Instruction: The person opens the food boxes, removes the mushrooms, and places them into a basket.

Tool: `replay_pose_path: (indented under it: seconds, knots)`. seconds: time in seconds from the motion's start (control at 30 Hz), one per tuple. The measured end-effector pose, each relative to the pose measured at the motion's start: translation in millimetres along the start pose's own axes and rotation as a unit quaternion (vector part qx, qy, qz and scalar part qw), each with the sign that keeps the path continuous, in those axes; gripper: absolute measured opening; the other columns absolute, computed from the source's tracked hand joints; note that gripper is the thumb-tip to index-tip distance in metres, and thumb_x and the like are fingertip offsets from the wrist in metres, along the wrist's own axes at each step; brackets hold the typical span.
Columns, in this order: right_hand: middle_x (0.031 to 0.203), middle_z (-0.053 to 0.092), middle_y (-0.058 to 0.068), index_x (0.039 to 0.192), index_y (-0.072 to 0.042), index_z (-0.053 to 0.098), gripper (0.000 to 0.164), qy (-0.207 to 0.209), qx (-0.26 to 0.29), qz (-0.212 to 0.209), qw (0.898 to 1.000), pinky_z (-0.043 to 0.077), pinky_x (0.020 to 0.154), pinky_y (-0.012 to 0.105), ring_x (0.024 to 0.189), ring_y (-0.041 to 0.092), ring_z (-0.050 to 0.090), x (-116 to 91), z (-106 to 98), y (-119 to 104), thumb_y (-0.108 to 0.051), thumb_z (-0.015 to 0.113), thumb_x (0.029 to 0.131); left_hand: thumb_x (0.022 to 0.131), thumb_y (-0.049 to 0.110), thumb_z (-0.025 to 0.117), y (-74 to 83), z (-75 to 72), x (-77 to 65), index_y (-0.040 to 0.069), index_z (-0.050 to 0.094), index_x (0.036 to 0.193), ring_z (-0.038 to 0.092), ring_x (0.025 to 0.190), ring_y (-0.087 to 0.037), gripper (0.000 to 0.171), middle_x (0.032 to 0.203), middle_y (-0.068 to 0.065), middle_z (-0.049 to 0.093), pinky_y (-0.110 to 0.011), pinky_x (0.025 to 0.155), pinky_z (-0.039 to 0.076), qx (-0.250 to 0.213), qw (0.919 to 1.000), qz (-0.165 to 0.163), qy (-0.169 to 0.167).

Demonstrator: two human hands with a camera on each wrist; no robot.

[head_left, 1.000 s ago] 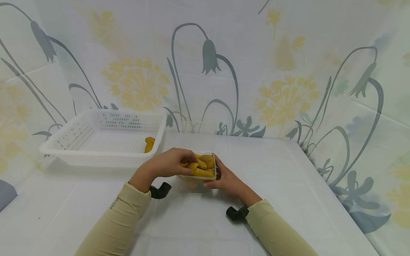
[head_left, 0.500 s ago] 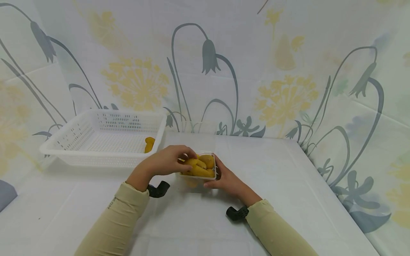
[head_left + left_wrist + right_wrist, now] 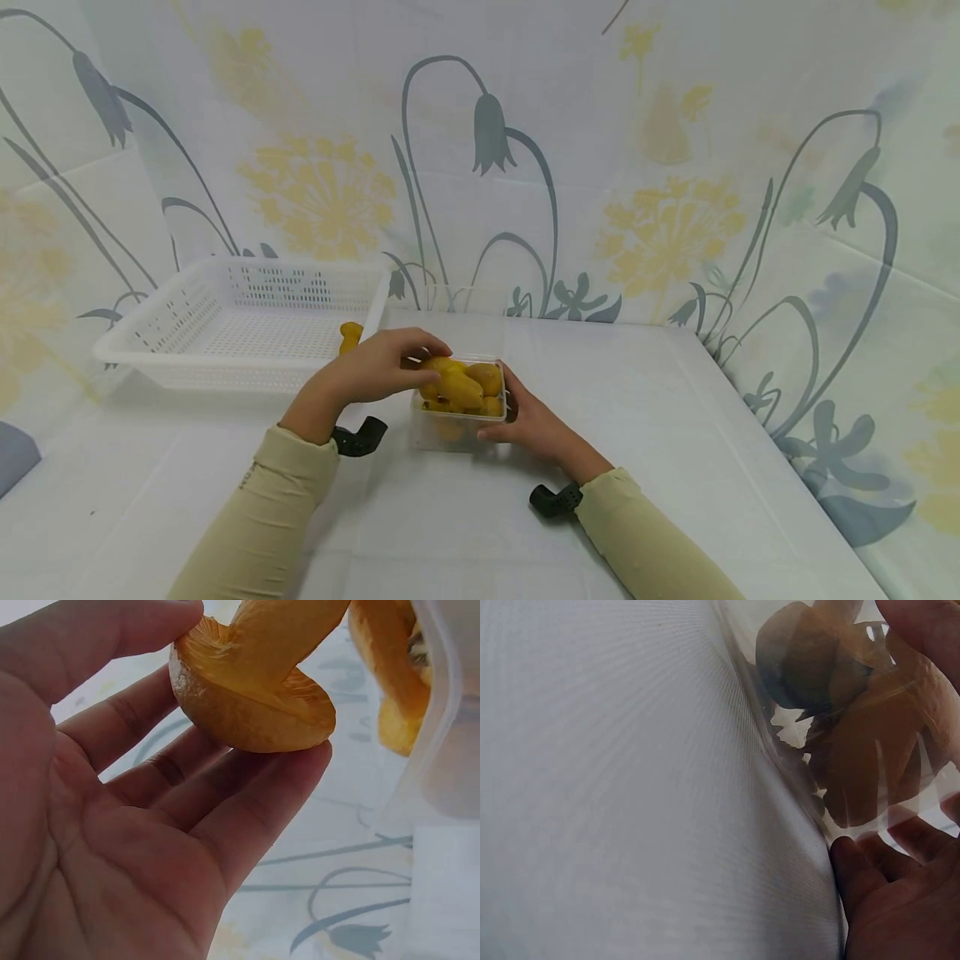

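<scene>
The left hand has a yellow-orange mushroom pinched between thumb and fingers: rounded cap with a slight sheen, fine gills near its edge, thick stem. It is at the open top of a clear container, gripped by the right hand.
</scene>
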State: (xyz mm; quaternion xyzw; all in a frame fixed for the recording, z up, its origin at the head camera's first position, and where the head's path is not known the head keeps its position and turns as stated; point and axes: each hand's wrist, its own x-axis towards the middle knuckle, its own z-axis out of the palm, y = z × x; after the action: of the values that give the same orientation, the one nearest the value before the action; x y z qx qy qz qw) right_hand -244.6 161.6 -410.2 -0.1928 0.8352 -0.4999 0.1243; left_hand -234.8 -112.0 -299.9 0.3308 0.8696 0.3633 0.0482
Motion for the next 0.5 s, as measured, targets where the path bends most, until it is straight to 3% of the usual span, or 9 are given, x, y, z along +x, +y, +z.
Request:
replay_pose_path:
  seconds: [0.5]
  knots:
    - [0.160,0.024,-0.005,0.157,-0.030,0.002,0.116,-0.003,-0.011,-0.004,1.000,0.033,0.115,0.045,0.144,0.020,0.034,0.9,-0.2,-1.1,-0.036,0.083,0.075,0.096,0.031,0.061,-4.0,-15.0,-6.7,0.018,0.058,0.131,0.059,0.120,-0.020,0.038,0.132,0.002,0.059,-0.041,0.098,0.051,0.014,0.9992,-0.024,0.028]
